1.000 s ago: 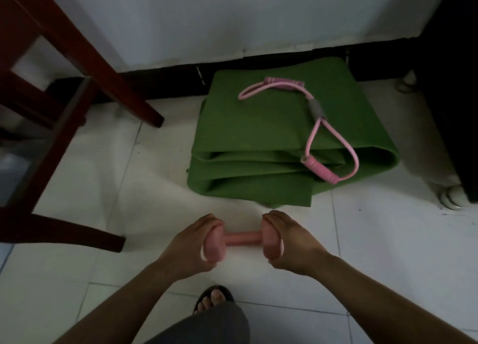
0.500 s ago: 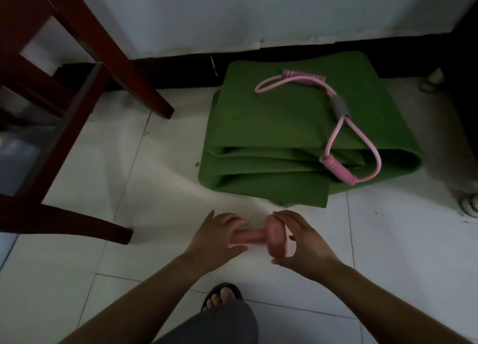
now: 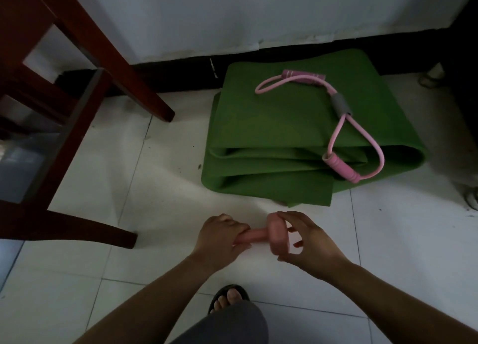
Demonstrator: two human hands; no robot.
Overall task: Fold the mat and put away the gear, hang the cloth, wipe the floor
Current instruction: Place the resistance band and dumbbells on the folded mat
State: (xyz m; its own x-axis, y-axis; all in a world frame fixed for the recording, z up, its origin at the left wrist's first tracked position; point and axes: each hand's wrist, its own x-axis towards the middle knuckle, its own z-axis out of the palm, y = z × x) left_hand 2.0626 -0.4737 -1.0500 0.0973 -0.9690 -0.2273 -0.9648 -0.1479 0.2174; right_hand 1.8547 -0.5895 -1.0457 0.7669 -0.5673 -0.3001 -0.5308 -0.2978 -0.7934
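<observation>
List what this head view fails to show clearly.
1. Head view: left end of the pink dumbbell, covered by the left hand.
2. Head view: dark wooden chair, cut off by the left and top edges.
3. Head view: white object at the right edge, cut off and unidentifiable.

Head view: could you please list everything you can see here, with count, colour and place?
mat: 1, green, folded on the floor by the wall
resistance band: 1, pink with grey middle, lying on the mat
dumbbell: 1, pink, held in both hands
chair: 1, dark red wood, left
foot: 1, in dark sandal, bottom centre
left hand: 1, grips the dumbbell's bar
right hand: 1, fingers curled round the dumbbell's right end
</observation>
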